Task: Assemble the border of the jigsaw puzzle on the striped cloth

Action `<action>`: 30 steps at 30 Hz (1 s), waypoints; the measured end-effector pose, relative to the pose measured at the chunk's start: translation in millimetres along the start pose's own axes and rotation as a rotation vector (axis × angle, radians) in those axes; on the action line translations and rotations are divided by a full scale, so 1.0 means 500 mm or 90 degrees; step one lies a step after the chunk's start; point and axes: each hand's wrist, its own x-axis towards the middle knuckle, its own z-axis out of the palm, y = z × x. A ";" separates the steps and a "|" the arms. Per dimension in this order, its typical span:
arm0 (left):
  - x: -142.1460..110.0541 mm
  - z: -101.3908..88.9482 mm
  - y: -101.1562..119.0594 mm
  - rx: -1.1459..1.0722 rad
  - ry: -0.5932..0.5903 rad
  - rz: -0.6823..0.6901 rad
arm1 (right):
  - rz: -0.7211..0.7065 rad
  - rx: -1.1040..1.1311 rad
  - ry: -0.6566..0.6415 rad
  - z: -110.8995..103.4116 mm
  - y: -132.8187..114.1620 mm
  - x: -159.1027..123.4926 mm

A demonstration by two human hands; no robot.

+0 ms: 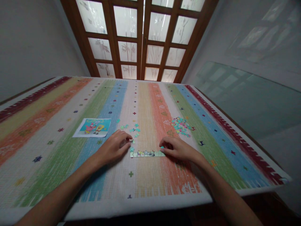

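A joined strip of jigsaw pieces (147,153) lies flat in front of me, with a short column of pieces rising from its left end. At the top of that column, my left hand (118,143) pinches a small greenish puzzle piece (133,142) between thumb and fingertips. Over the strip's right end, my right hand (175,148) is closed on a teal puzzle piece (162,147), mostly covered by the fingers. Just beyond the left hand are several loose teal pieces (135,129).
A printed cartoon picture (92,128) lies on the left. Further right is a heap of mixed puzzle pieces (181,126). The striped tablecloth (145,175) covers the table, and wooden doors with glass panes (141,40) stand behind it.
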 end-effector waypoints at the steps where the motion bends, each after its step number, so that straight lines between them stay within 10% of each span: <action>1: 0.000 -0.001 0.001 0.007 0.003 0.003 | -0.001 0.000 0.000 0.000 0.001 0.000; 30: -0.007 0.000 -0.014 0.042 -0.123 0.053 | -0.041 -0.022 -0.005 -0.004 0.001 -0.005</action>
